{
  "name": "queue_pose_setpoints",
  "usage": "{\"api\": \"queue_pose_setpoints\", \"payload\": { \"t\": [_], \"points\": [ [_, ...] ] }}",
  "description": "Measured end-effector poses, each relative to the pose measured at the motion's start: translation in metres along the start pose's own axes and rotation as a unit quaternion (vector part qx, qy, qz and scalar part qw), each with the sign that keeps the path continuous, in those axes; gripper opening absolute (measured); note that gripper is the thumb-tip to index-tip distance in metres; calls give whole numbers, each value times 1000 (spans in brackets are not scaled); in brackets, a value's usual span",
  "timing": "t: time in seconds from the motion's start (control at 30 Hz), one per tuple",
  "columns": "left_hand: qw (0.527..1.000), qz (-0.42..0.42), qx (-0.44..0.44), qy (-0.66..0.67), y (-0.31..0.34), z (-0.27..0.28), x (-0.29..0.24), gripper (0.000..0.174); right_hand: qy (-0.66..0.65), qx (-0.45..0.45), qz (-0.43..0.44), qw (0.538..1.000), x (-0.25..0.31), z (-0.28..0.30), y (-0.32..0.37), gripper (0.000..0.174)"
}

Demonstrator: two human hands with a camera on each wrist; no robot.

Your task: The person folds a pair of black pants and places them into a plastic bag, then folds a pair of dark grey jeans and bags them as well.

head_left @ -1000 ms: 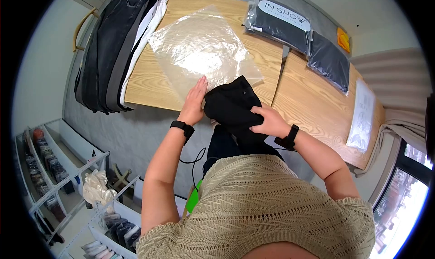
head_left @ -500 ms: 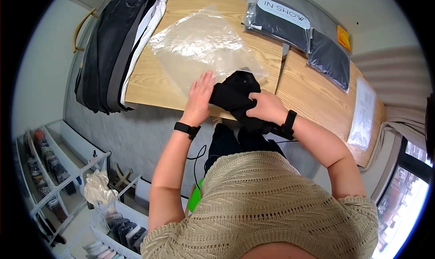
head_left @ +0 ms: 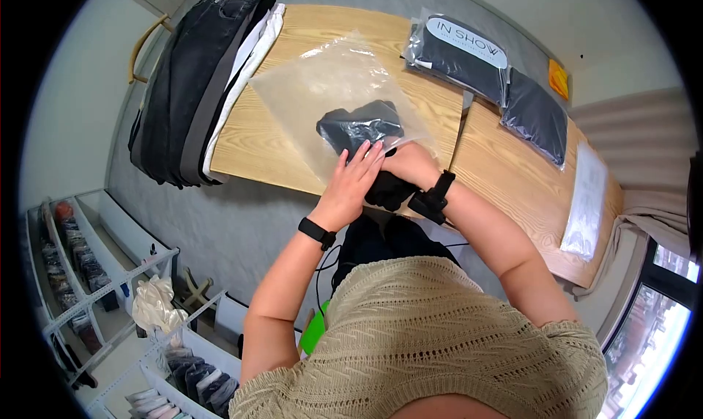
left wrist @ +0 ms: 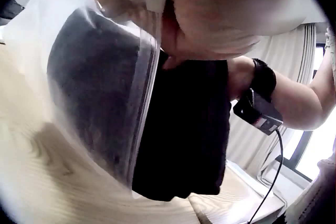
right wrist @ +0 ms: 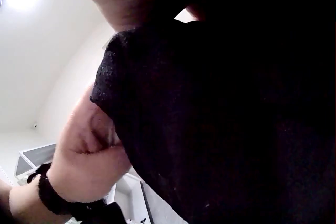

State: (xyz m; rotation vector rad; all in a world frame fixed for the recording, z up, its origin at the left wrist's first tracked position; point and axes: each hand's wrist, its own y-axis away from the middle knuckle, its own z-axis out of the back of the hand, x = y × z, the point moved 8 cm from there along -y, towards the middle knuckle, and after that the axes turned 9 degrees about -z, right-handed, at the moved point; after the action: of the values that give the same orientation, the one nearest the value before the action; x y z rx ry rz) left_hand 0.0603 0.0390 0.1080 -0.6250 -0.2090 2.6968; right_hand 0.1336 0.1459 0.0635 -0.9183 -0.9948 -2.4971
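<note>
A folded black garment [head_left: 388, 190] lies partly inside a clear plastic bag [head_left: 296, 89] on the wooden table. Its far part shows dark through the film; its near part sticks out of the bag's mouth. My right hand [head_left: 412, 165] grips the garment at the bag's opening, with some fingers hidden. Straight fingers of my left hand [head_left: 350, 190] rest over the bag's near edge and the garment. In the left wrist view, the bag's edge [left wrist: 142, 103] crosses the black cloth [left wrist: 184, 129]. The right wrist view is mostly filled by dark cloth [right wrist: 210, 124].
Stacked jeans and trousers [head_left: 194, 89] lie along the table's left end. Two bagged dark garments, one labelled IN SHOW [head_left: 458, 60] and one plain [head_left: 534, 119], lie at the back right. Flat clear bags [head_left: 586, 199] are on the right, and a white rack [head_left: 110, 294] stands lower left.
My right hand has pushed the garment forward into the bag. The left hand has moved from beside the garment to over it and the bag's edge.
</note>
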Motion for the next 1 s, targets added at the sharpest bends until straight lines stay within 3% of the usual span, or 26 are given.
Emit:
{"api": "queue_pose_setpoints", "payload": {
  "t": [0.1,0.13,0.23,0.3,0.4,0.53,0.6,0.63,0.7,0.8,0.87,0.93,0.97,1.0],
  "points": [
    [1000,-10,-14,23,5,7,-5,73,97,-53,-32,993,10,-6,-17,38],
    [999,-20,-18,39,8,9,-8,73,68,-66,5,996,15,-13,-31,39],
    [997,-9,-40,59,21,9,-8,72,135,-58,-12,989,45,-23,-36,40],
    [996,17,-59,66,29,4,0,68,180,-111,11,977,57,-30,-44,46],
    [996,57,-59,31,42,-7,12,65,164,-101,32,981,59,-38,-53,51],
    [996,75,-45,11,54,-22,21,62,68,-44,-32,996,17,-24,-62,50],
    [997,73,-19,-1,61,-37,27,68,188,-204,138,951,-3,-17,-69,44],
    [997,76,-7,-4,65,-44,28,67,190,-202,139,951,-7,-20,-68,44],
    [997,76,14,-25,72,-54,28,63,282,-273,161,906,-10,-26,-50,44],
    [995,76,23,-60,78,-56,18,56,335,-281,154,886,0,-52,-20,50],
    [994,78,8,-74,83,-58,8,52,289,-267,224,892,3,-69,6,56],
    [992,-3,-122,-21,87,-43,-16,41,188,-239,181,935,-10,-72,20,48],
    [992,-18,-118,39,87,-48,-19,32,189,-236,179,936,-19,-81,18,48],
    [992,-16,-117,40,88,-51,-19,32,56,-209,107,970,-48,-88,7,43]
  ]
}}
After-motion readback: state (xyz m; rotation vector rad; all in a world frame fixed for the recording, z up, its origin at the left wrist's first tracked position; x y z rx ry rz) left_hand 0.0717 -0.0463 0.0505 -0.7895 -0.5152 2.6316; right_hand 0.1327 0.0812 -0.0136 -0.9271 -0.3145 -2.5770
